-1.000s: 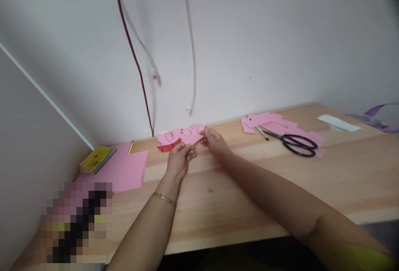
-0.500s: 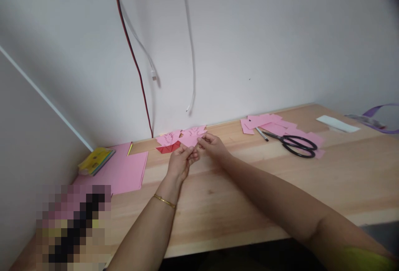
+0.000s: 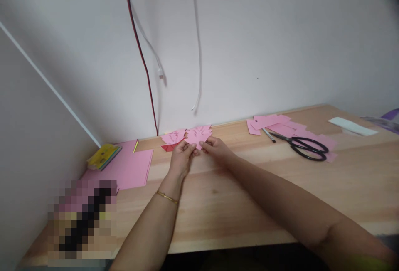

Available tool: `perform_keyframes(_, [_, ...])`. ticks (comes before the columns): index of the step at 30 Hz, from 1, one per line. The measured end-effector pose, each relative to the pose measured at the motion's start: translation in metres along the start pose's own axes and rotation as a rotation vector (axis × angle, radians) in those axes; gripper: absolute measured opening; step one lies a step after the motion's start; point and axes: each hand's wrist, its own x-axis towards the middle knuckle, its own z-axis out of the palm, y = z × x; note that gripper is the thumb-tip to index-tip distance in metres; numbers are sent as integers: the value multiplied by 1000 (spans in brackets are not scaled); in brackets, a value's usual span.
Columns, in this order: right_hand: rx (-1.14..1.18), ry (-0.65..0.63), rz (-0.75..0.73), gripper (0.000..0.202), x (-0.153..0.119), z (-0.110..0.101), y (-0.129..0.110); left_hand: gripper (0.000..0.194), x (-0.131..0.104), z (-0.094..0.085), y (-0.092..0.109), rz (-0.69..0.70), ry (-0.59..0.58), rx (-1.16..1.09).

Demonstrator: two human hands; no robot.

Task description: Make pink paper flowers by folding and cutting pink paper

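Note:
A small piece of pink paper point(image 3: 198, 139) with a pointed lower edge is pinched between my two hands. My left hand point(image 3: 181, 154), with a thin gold bangle at the wrist, grips its lower left side between thumb and fingers. On its lower right, my right hand point(image 3: 215, 148) is closed in the same way. Just behind lie pink paper cut-outs point(image 3: 173, 137) with jagged edges, close to the wall. A folded red paper piece point(image 3: 168, 147) lies left of my left hand, partly covered. The fingertips under the held paper are partly hidden.
Black-handled scissors point(image 3: 308, 146), a pen point(image 3: 268, 135) and pink paper scraps point(image 3: 271, 121) lie on the right. A white strip point(image 3: 352, 126) is farther right. On the left, pink sheets point(image 3: 134, 169) carry a yellow packet point(image 3: 104, 156). Cables point(image 3: 141, 55) hang down the wall.
The view has shifted slightly, so things appear farther right. My right hand's grip has moved onto the paper's lower right side, and the paper now faces me more fully.

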Motion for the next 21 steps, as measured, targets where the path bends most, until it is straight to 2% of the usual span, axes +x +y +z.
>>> perform_keyframes(6, [17,-11,8,32,1,0,4,29,0,-2,3,25,79,113])
perform_keyframes(9, [61,-70,-3,31,0,0,4,30,-1,-1,3,30,114,150])
perform_keyframes(17, [-14,-151,8,32,-2,-2,-4,33,1,-1,-2,9,112,10])
perform_keyframes(21, [-65,-157,-63,29,-4,0,-7,31,1,-1,-4,-14,66,17])
